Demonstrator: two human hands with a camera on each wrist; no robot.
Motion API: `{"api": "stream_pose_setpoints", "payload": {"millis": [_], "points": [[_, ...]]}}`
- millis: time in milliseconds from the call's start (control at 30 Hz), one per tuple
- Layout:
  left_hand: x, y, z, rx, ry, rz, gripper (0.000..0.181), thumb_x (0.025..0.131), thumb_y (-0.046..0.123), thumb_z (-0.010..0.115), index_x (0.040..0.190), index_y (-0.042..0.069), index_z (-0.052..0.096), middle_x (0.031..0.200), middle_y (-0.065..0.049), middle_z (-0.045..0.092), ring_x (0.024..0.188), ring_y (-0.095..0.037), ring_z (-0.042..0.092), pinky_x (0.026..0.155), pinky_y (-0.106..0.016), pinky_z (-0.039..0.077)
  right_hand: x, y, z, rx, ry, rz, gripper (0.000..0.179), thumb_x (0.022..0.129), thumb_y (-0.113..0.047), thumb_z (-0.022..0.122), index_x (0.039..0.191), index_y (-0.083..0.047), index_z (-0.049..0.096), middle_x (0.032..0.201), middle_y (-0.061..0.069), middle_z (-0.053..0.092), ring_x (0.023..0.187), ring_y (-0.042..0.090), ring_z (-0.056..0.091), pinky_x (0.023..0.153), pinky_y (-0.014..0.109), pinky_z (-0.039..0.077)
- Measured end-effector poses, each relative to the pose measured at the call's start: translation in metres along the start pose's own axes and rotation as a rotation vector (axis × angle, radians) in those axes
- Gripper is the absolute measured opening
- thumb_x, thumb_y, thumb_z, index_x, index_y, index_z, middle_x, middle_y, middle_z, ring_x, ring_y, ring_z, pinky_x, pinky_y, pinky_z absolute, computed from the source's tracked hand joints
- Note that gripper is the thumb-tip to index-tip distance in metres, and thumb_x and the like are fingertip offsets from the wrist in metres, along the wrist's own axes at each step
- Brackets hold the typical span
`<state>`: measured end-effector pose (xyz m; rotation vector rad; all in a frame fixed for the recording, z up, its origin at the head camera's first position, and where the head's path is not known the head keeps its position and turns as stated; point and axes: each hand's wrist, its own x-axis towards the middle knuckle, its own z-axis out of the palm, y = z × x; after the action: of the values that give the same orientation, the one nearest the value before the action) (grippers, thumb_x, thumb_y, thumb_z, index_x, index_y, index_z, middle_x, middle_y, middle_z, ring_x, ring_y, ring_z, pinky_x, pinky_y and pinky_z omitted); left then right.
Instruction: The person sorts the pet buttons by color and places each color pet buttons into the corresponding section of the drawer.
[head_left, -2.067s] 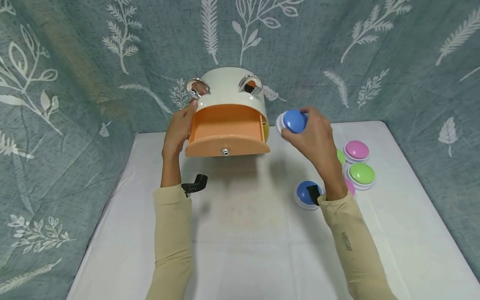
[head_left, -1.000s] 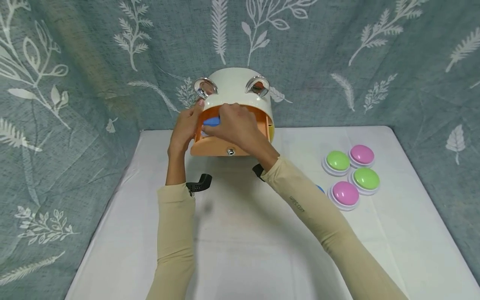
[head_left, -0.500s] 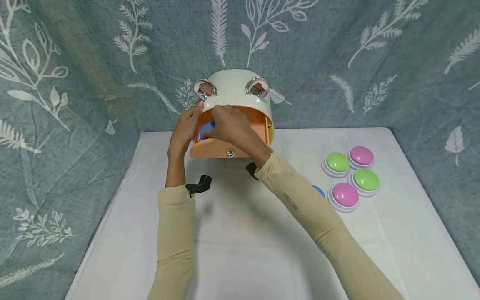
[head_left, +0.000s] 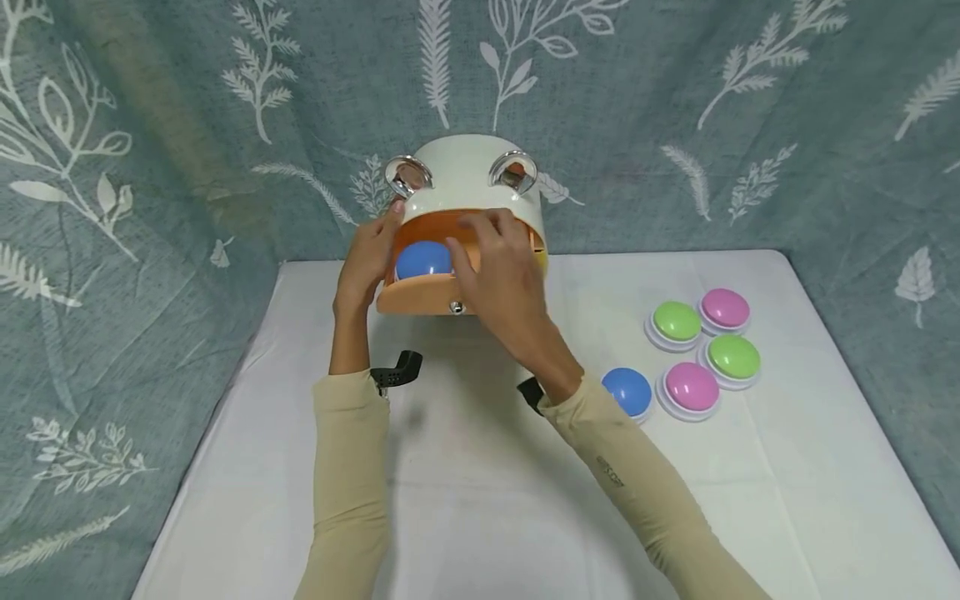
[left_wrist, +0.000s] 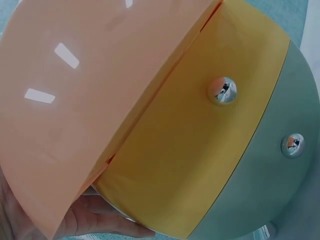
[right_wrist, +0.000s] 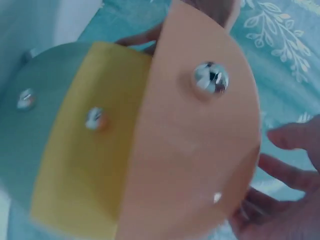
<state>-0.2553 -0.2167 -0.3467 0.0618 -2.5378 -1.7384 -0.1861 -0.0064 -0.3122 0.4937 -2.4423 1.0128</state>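
A small white drawer box [head_left: 467, 173] with two chrome rings on top stands at the back of the table. Its orange top drawer [head_left: 416, 296] is pulled out, and a blue dome-topped button [head_left: 423, 260] lies in the drawer's left part. My left hand [head_left: 367, 257] grips the box's left side, thumb near the left ring. Over the drawer's right part, my right hand [head_left: 508, 279] has its fingers spread and holds nothing, its thumb close to the blue button. Below, the yellow drawer [left_wrist: 185, 135] and green drawer [left_wrist: 260, 175] are closed in the left wrist view.
Right of the box lie a second blue button [head_left: 627, 390], two pink buttons [head_left: 692, 387] and two green buttons [head_left: 677, 320], all on white bases. A white cloth covers the table [head_left: 480, 517]. Patterned teal fabric [head_left: 615, 133] hangs behind and at both sides.
My right hand has carried a blue button from the right into the orange drawer, let go of it and drawn back rightward. My left hand has stayed on the box.
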Motion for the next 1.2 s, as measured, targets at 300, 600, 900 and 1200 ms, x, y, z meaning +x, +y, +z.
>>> {"api": "stream_pose_setpoints", "payload": {"millis": [300, 600, 900, 1200], "points": [[-0.002, 0.001, 0.004, 0.040, 0.003, -0.016, 0.054, 0.107, 0.063, 0.043, 0.083, 0.015, 0.051, 0.070, 0.009, 0.044, 0.068, -0.009, 0.045, 0.068, -0.028, 0.040, -0.069, 0.094, -0.048, -0.063, 0.095, 0.192, 0.019, 0.102, -0.014, 0.066, 0.109, 0.002, 0.073, 0.106, 0.023, 0.068, 0.098, 0.038, 0.067, 0.083, 0.049, 0.056], [-0.001, 0.003, 0.004, -0.019, -0.007, -0.039, 0.054, 0.107, 0.060, 0.045, 0.074, 0.018, 0.042, 0.060, 0.009, 0.034, 0.055, -0.010, 0.036, 0.058, -0.026, 0.035, -0.130, 0.155, -0.079, -0.264, -0.545, 0.352, 0.056, 0.093, -0.031, 0.081, 0.136, 0.000, 0.063, 0.131, 0.034, 0.060, 0.115, 0.050, 0.060, 0.091, 0.060, 0.056], [-0.002, 0.004, 0.005, -0.003, 0.003, -0.037, 0.053, 0.107, 0.061, 0.045, 0.080, 0.015, 0.047, 0.066, 0.008, 0.035, 0.068, -0.010, 0.042, 0.069, -0.029, 0.036, -0.153, 0.159, -0.070, -0.253, -0.732, 0.407, 0.086, 0.077, -0.032, 0.095, 0.148, -0.007, 0.054, 0.128, 0.032, 0.054, 0.109, 0.045, 0.056, 0.088, 0.061, 0.056], [-0.001, 0.006, 0.008, 0.010, 0.024, -0.059, 0.054, 0.106, 0.062, 0.044, 0.079, 0.015, 0.043, 0.069, 0.007, 0.034, 0.068, -0.011, 0.039, 0.070, -0.030, 0.034, -0.156, 0.159, -0.067, -0.257, -0.612, 0.344, 0.069, 0.078, -0.010, 0.090, 0.140, -0.003, 0.060, 0.121, 0.032, 0.053, 0.105, 0.047, 0.053, 0.085, 0.061, 0.055]]}}
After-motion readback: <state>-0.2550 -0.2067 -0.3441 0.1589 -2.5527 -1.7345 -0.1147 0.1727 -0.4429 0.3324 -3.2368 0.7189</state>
